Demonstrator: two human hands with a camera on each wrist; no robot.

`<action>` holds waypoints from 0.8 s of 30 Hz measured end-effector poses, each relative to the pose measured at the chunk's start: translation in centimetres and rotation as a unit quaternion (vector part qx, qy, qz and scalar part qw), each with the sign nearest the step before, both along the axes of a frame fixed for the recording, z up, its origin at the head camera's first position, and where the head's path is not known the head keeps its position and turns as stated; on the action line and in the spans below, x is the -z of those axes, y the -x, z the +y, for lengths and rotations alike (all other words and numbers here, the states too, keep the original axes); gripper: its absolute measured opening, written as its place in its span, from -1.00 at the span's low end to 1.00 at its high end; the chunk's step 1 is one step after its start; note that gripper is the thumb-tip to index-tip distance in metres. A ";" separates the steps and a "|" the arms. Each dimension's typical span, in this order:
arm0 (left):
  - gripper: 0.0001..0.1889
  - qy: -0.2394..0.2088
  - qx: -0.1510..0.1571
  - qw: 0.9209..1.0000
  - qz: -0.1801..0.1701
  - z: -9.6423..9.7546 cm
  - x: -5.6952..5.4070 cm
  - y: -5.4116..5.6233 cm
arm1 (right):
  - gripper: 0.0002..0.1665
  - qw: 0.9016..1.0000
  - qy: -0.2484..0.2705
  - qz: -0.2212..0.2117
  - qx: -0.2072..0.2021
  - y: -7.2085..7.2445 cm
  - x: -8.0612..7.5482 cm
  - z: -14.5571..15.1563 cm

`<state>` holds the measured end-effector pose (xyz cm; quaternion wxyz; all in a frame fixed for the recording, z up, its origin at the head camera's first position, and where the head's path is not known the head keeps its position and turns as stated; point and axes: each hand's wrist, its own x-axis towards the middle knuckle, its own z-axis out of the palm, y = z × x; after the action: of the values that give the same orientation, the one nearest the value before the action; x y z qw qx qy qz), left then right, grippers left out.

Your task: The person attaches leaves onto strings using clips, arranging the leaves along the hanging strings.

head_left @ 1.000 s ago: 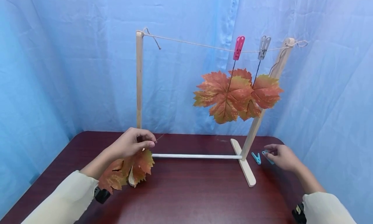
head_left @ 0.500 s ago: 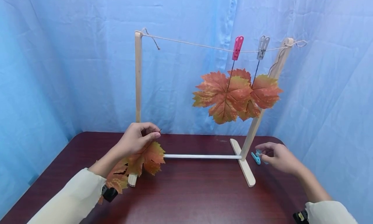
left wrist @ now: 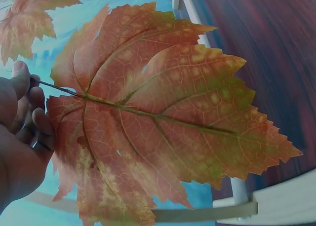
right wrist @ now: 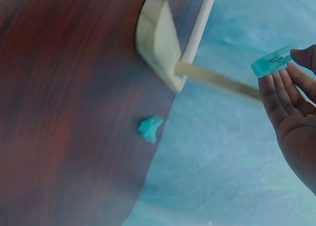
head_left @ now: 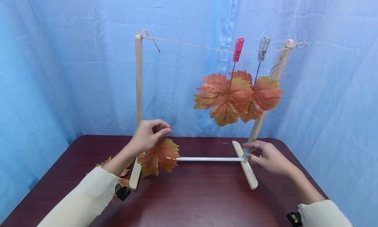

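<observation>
My left hand [head_left: 149, 135] pinches the thin dark stem of an artificial autumn leaf [left wrist: 158, 107], orange with yellow-green tips, which hangs below the fingers in front of the stand's left foot. A blue clothespin [right wrist: 272, 62] is pinched between thumb and fingers of my right hand [head_left: 270, 156], raised near the base of the right post. Two more leaves hang from the string [head_left: 189, 45]: one under a pink clothespin [head_left: 238, 49], the other under a grey clothespin [head_left: 263, 49]. A second blue clothespin [right wrist: 150, 129] lies on the table, mostly hidden behind my right hand in the head view.
The wooden stand has a left post [head_left: 138, 79], a right post [head_left: 279, 66] and a white crossbar [head_left: 209, 159] low between its feet. More leaves [head_left: 124, 181] lie on the dark red table [head_left: 192, 200] under my left forearm. Blue curtains surround the table.
My left hand has moved right and up, bringing its leaf off the pile at the left. My right hand has picked up one blue clothespin and carried it left toward the right post.
</observation>
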<state>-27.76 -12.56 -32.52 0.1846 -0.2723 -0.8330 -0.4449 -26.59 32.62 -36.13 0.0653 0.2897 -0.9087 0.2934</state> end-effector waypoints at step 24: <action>-0.85 -0.041 0.026 0.999 -0.014 3.9 -1.9 1.8 | -0.60 0.997 0.000 0.022 -0.077 -0.5 -3.4 -8.1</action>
<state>-29.52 -8.70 -30.60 0.1723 -0.2795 -0.8090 -0.4875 -26.09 24.54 -32.73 0.0627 0.3650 -0.8821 0.2912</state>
